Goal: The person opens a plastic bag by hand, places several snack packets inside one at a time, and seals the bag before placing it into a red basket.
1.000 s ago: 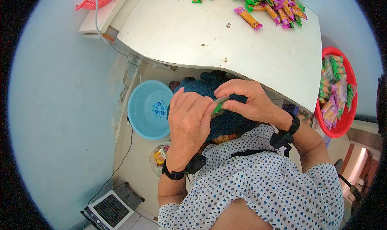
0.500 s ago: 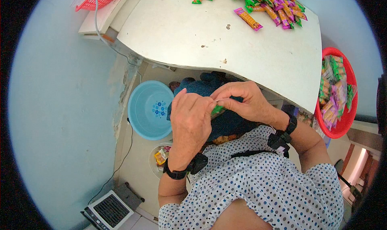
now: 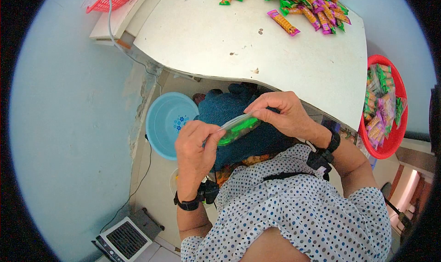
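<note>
A clear plastic bag (image 3: 239, 129) with green-wrapped packets inside is stretched between my hands over my lap. My left hand (image 3: 196, 146) pinches one top corner between thumb and fingers. At the opposite corner, my right hand (image 3: 284, 114) has the bag's edge in a similar pinch, higher and closer to the table. The bag's top edge runs nearly straight from hand to hand, and its lower part hangs behind it. Dark blue cloth (image 3: 225, 105) covers my lap beneath the bag.
On the white table (image 3: 206, 41) lies a pile of snack packets (image 3: 312, 7) in purple and green wrappers. A red basin (image 3: 400, 124) at the right holds filled bags. A blue basin (image 3: 161, 128) stands on the floor at left, near a black-and-white device (image 3: 126, 239).
My hands have moved apart from close together, the left one going left and down. The bag's top edge is now stretched out, showing more of the green packets.
</note>
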Tool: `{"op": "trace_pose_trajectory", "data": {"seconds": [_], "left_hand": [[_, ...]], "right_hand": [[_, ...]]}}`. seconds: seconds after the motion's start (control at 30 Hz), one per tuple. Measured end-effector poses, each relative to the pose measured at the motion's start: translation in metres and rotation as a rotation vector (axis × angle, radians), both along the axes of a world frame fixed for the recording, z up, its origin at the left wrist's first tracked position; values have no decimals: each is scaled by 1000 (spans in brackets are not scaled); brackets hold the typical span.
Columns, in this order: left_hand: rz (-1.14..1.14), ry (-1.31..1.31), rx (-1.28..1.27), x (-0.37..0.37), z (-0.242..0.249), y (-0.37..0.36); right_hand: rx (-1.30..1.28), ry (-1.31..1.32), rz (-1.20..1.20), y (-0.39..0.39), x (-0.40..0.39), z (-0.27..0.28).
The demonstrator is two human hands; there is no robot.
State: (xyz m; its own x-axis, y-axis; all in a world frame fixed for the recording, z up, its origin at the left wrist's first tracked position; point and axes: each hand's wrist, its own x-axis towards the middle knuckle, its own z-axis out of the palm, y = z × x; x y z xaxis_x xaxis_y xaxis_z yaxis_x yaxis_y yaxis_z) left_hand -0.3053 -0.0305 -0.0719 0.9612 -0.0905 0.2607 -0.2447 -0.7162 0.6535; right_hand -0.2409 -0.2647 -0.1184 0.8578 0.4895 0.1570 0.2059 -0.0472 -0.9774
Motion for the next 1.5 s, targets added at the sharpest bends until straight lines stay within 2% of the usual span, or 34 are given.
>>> {"op": "trace_pose_trajectory", "data": {"seconds": [0.23,0.4,0.5,0.6,0.63,0.73,0.83,0.93,1.13,1.23,1.33,1.5], "left_hand": [[-83,-3,-34,1,-3,5],[-47,-18,47,-3,0,15],[-44,-11,9,-3,-2,12],[-103,-24,7,-7,-11,18],[-136,-37,18,-4,-14,19],[-104,-9,-173,-11,-5,14],[-163,18,-153,-10,-8,16],[-81,81,-231,-12,-11,19],[-66,38,-164,-10,-10,21],[29,81,-136,-11,-2,15],[-5,-102,36,-4,5,8],[-66,-105,53,0,-12,-14]], "right_hand": [[-24,32,-8,-3,1,0],[-29,-15,-77,-5,0,5],[-14,-238,-90,-2,-2,2],[-104,-201,-53,-5,0,-2],[-60,-222,-63,-6,4,1],[2,-165,-86,-9,-6,4],[-28,5,-47,-8,-5,3],[72,-29,-54,-4,-2,-3],[11,-3,-63,0,-3,-1],[-12,32,-58,-1,-3,-2],[12,9,-28,2,-3,-2],[-29,-41,0,-3,-4,-2]]}}
